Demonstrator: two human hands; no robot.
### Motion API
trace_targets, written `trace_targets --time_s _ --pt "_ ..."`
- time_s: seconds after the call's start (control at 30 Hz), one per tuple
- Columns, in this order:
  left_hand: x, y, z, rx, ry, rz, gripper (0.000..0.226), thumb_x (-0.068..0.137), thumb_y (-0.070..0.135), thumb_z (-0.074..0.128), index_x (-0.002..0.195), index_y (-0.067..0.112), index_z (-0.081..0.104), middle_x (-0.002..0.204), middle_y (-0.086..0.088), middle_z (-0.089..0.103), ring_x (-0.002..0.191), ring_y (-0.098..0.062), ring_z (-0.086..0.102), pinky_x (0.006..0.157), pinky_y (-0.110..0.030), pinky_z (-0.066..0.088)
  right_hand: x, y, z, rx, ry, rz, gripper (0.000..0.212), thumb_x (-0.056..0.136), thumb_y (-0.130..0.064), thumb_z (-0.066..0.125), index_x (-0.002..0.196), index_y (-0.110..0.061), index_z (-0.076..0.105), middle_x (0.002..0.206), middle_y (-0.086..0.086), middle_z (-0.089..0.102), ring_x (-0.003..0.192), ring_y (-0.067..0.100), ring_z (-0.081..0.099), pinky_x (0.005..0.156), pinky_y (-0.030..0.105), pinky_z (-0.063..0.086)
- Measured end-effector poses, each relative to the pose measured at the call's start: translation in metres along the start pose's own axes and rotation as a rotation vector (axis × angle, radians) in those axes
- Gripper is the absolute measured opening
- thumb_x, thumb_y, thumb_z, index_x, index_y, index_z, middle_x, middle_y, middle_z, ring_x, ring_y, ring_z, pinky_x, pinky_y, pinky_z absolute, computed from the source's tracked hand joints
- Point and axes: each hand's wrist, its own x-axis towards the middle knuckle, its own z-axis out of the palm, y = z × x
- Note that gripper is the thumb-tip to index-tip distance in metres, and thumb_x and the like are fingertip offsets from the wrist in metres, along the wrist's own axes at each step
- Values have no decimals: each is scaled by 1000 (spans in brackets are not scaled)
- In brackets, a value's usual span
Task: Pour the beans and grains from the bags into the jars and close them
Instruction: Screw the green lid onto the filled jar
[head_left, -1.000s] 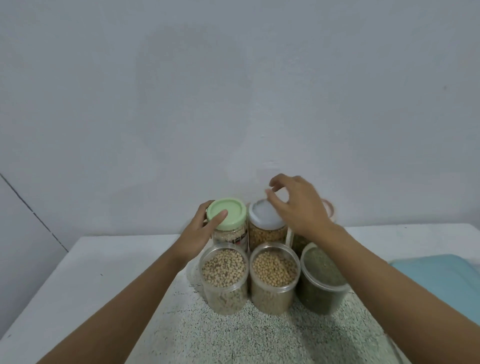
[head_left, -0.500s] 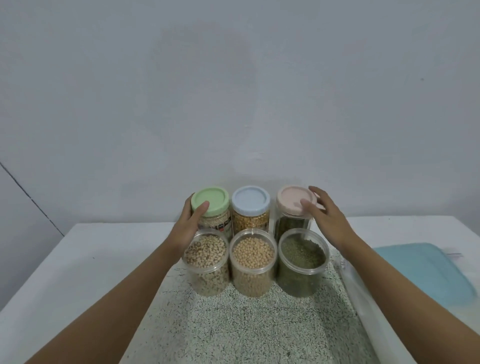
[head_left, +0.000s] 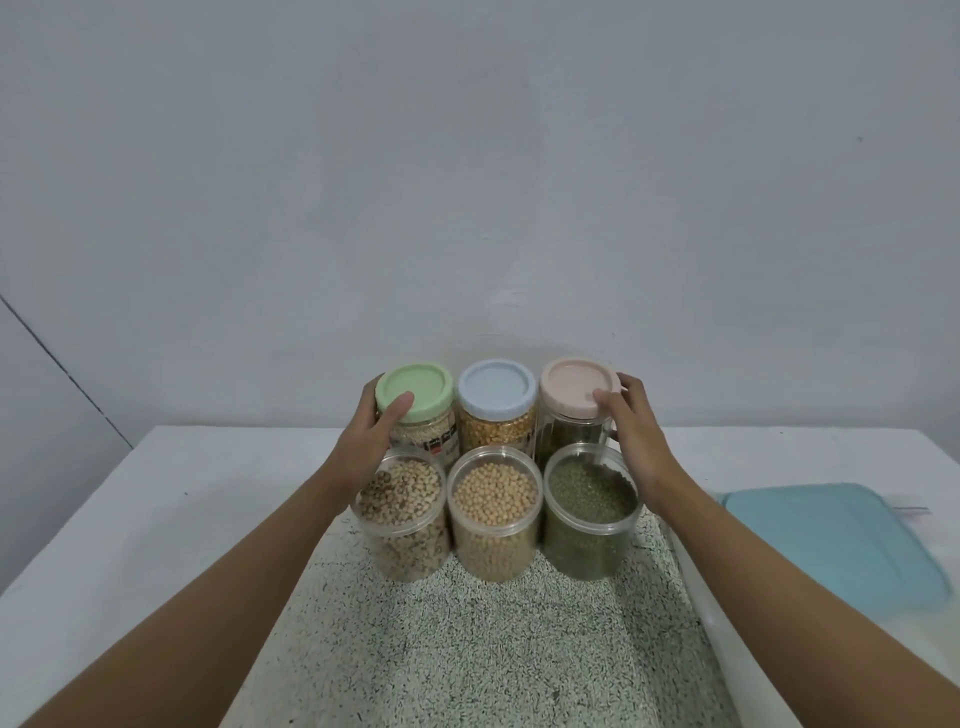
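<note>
While six jars stand in two rows on the tabletop (head_left: 104, 519), the left grip (head_left: 371, 436) curls round the green-lidded jar (head_left: 415, 387) at the back left, thumb on its lid. The right grip (head_left: 631, 436) clasps the pink-lidded jar (head_left: 574, 384) at the back right, thumb on the lid. Between them stands the blue-lidded jar (head_left: 496, 387). In front, the speckled-bean jar (head_left: 400, 519), pale-bean jar (head_left: 493, 514) and green-bean jar (head_left: 589, 509) stand open.

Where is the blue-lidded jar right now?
Head view: the blue-lidded jar stands mid back row, between the green-lidded jar on its left and the pink-lidded jar on its right, directly behind the open jar of pale beans.
</note>
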Motion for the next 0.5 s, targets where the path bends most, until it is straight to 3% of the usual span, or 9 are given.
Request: trace_targets --time_s 0.1,0.23,0.37,0.43,0.5 --pt "2 -1 -1 32 29 52 40 105 37 49 143 28 37 122 13 58 94 18 62 76 -7 51 1 -1 0 -17 10 -9 64 88 -58 53 142 -29 40 139 0 54 127 23 52 110 51 41" --pt "3 -10 -7 34 59 85 54 95 56 56 140 35 36 129 -1 60 113 -12 66 98 -38 55 -2 0 -2 -32 18 -33 75 79 -70 55 143 -31 43 140 -2 56 127 21 54 113 54 41" --pt "0 -11 -11 114 91 144 59 95 63 55 143 35 37 133 1 58 123 -8 58 102 -35 49 -7 0 -5 -36 -1 -33 91 73 -83 52 150 -34 41 150 -2 50 136 21 48 116 55 38" --pt "-3 -8 -11 164 166 206 56 97 58 55 143 29 41 137 2 54 130 -8 52 99 -29 47 -14 -6 -6 -64 -2 -26 82 86 -76 50 154 -33 38 155 -6 45 139 17 43 118 53 35" --pt "-9 -5 -8 168 268 276 47 100 46 56 138 20 48 135 3 54 130 -8 50 97 -26 48 -25 -9 -10 -99 10 -52 60 101 -59 46 154 -31 37 147 -12 45 135 12 40 117 41 32"
